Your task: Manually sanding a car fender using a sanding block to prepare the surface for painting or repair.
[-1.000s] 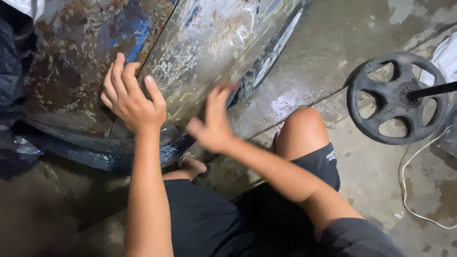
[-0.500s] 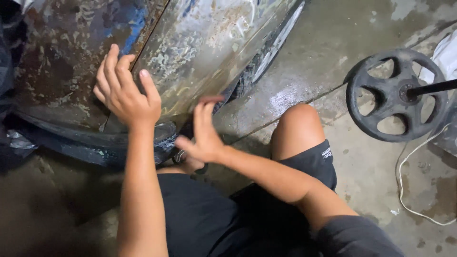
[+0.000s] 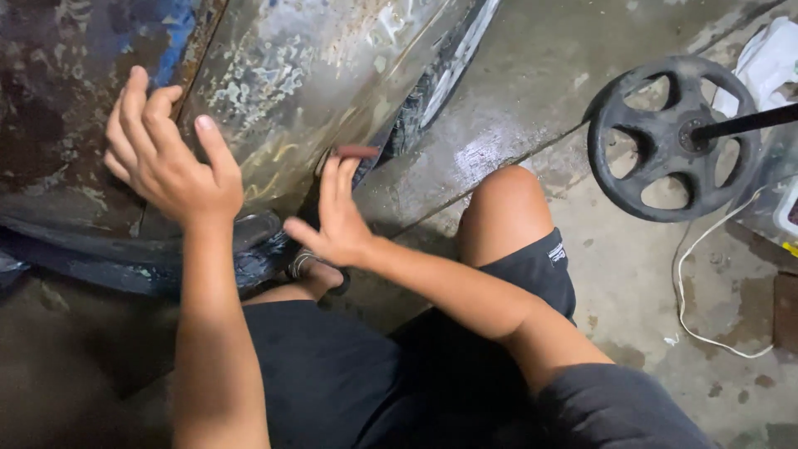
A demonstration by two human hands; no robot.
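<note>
I am squatting beside a worn car body panel (image 3: 316,75), grey and scuffed, with rust and blue paint patches on the left. My left hand (image 3: 166,162) rests on the panel with its fingers spread, next to the seam between two panels. My right hand (image 3: 332,220) reaches up to the panel's lower edge. Its fingertips press a small reddish-brown sanding piece (image 3: 359,152) against the metal. My knee (image 3: 503,204) and black shorts are below.
A dark tyre (image 3: 424,108) sits behind the panel's lower edge. A black spoked wheel on a rod (image 3: 673,137) lies on the wet concrete floor at right, with a white cable (image 3: 706,283) and a white cloth (image 3: 769,62) beside it.
My right hand has dropped, then moved up to the panel's lower edge with the sanding piece. My left hand stays on the panel, shifted slightly left.
</note>
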